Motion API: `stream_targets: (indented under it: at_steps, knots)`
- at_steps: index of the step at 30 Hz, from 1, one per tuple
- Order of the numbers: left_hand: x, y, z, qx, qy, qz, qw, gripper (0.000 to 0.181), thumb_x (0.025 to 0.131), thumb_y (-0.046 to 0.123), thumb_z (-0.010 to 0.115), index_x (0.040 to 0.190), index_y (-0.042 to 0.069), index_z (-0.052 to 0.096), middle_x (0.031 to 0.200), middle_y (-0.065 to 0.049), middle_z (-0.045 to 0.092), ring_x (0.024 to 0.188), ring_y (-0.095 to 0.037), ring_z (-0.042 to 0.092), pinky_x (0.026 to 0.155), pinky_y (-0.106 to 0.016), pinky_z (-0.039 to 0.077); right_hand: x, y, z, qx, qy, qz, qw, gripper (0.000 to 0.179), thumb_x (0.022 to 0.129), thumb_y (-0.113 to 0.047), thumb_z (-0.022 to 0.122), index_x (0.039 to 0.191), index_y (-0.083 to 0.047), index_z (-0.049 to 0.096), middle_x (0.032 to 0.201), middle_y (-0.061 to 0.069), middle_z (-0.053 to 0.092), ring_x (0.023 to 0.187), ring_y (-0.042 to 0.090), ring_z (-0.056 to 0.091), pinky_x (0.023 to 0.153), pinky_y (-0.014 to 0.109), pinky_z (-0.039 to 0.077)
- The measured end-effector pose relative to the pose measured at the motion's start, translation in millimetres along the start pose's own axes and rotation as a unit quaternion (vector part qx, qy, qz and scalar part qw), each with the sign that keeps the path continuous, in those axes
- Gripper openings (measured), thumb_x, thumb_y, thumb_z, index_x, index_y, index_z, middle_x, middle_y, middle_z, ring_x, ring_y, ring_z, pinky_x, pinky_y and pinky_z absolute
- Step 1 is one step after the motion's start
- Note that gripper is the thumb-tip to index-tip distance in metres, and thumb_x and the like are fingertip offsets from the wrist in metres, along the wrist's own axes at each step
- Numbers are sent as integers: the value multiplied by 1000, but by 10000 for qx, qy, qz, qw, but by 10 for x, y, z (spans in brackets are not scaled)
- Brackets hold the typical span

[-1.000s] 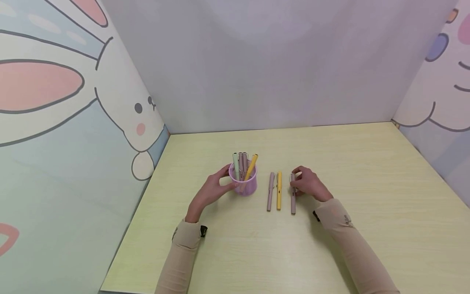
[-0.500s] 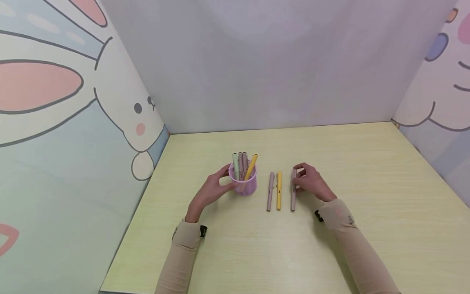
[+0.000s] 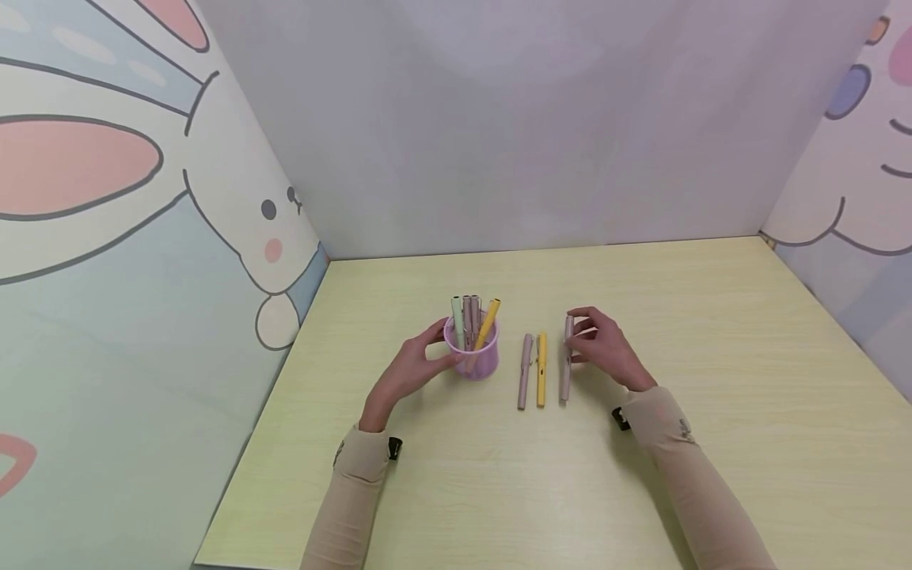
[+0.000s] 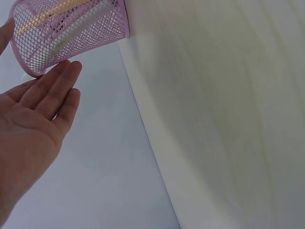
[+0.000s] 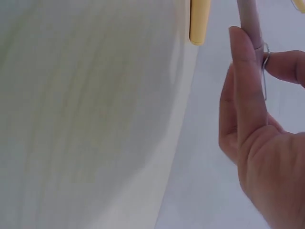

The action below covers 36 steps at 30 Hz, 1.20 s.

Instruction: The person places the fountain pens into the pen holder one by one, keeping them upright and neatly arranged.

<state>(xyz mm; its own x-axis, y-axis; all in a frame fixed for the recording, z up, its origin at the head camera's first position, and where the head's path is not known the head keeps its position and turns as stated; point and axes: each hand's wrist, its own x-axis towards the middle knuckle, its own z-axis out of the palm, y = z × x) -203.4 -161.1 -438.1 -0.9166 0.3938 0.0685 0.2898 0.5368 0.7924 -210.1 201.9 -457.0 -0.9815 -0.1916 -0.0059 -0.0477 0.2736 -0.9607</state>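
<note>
A pink-purple mesh pen holder (image 3: 484, 362) stands upright on the table. It contains a pale green pen (image 3: 457, 317), purple pens (image 3: 475, 313) and a slanted yellow pen (image 3: 488, 323). My left hand (image 3: 413, 366) holds its left side, thumb in front and fingers behind; in the left wrist view those fingers (image 4: 57, 90) look nearly straight against the mesh. My right hand (image 3: 604, 348) pinches a purple capped pen (image 3: 566, 380) near its clip end, thumb and fingers on opposite sides. In the right wrist view this pen (image 5: 250, 19) appears raised off the table.
Between the holder and my right hand, another purple pen (image 3: 524, 372) and a yellow pen (image 3: 541, 372) lie side by side on the light wooden table (image 3: 456, 491). A grey-white back wall (image 3: 513, 127) and cartoon-printed side panels (image 3: 107, 340) bound the table.
My right hand has drawn the purple pen slightly away from me, toward the back of the table. The left hand, the holder and the other pens have stayed put.
</note>
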Motion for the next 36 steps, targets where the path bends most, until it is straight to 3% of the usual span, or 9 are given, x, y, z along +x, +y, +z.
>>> stream_targets:
  at_steps: [8, 21, 36]
  knots:
    - [-6, -4, -3, -15, -14, -14, 10000, 74, 98, 34, 72, 161, 17, 38, 148, -10, 57, 139, -30, 49, 114, -60, 34, 26, -41, 27, 173, 218, -447, 9986, 55, 95, 6, 61, 147, 8, 42, 114, 23, 52, 96, 22, 60, 71, 34, 62]
    - [-16, 3, -14, -31, -28, 11, 10000, 74, 98, 34, 73, 161, 16, 39, 148, -11, 57, 140, -31, 49, 114, -60, 33, 30, -71, 85, 326, 476, -931, 9940, 51, 98, 6, 62, 146, 5, 45, 118, 26, 53, 97, 20, 60, 71, 34, 62]
    - [-4, -4, -17, -27, -55, 55, 10000, 74, 98, 34, 72, 161, 16, 38, 148, -12, 57, 139, -32, 49, 114, -61, 33, 111, -182, 178, 796, 694, -1685, 9800, 55, 93, 15, 63, 145, 6, 47, 116, 27, 53, 96, 18, 61, 70, 32, 61]
